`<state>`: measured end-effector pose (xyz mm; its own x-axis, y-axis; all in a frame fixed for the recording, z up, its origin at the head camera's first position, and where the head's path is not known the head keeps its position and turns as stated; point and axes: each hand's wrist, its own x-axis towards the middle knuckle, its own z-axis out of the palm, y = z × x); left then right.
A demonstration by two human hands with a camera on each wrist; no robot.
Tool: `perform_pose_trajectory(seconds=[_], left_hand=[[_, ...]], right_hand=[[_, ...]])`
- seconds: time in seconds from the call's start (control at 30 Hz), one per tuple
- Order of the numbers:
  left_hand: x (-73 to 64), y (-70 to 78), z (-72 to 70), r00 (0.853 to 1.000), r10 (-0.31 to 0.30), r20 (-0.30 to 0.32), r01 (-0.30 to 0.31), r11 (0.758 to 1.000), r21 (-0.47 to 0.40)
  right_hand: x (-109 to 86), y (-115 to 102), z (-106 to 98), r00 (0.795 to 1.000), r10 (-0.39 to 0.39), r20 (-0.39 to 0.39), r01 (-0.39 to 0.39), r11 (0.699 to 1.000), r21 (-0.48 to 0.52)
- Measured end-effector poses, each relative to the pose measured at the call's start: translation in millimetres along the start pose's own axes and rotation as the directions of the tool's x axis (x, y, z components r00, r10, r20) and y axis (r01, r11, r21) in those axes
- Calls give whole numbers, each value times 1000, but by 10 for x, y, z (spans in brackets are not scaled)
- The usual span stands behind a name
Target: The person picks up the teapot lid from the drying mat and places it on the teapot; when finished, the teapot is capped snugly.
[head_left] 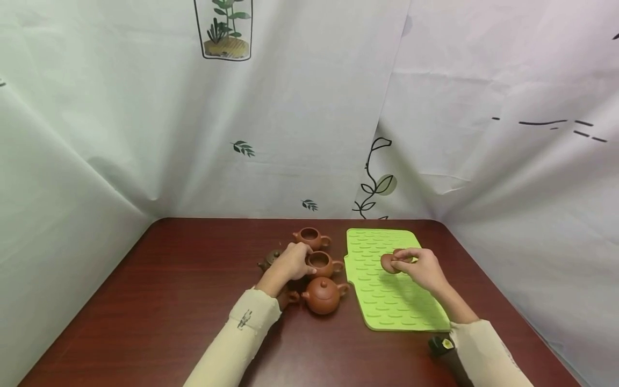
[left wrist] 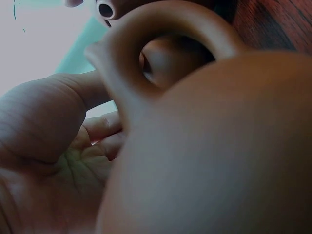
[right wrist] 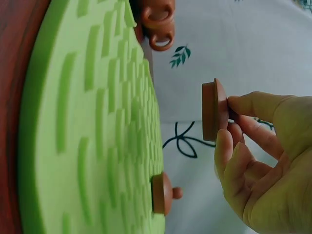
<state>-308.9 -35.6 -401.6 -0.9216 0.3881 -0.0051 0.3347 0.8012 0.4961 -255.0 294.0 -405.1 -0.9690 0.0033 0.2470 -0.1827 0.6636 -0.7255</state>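
My left hand [head_left: 288,263] reaches over the teapots and grips a lidless reddish-brown teapot [head_left: 325,272] by its left side, thumb at the near rim. A rounded teapot with a loop handle [left wrist: 204,161] fills the left wrist view, hiding part of that hand. Above the green mat, my right hand [head_left: 423,270] pinches a round brown lid [right wrist: 209,112] by its knob, the lid turned on edge. A second lid [right wrist: 163,194] lies on the mat, partly hidden behind the right hand in the head view.
A lidded teapot [head_left: 323,296] stands in front of the gripped one, another lidless teapot [head_left: 307,236] behind it. At the left are a dark teapot [head_left: 267,261] and one partly under the left wrist. The ribbed green mat [head_left: 387,312] lies on the right of the reddish table [head_left: 145,306].
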Motion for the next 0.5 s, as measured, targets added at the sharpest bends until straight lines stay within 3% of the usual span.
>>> perform_pose_trajectory(seconds=[0.2,0.5], left_hand=[[-6,2,-4,1000,-4,4,3,1000,4],[-5,13,-7,1000,-13,4,13,1000,6]], right_hand=[[21,-118,80,999,6,41,-8,999,52],[86,-252,262,996,-79,42,76,996,54]])
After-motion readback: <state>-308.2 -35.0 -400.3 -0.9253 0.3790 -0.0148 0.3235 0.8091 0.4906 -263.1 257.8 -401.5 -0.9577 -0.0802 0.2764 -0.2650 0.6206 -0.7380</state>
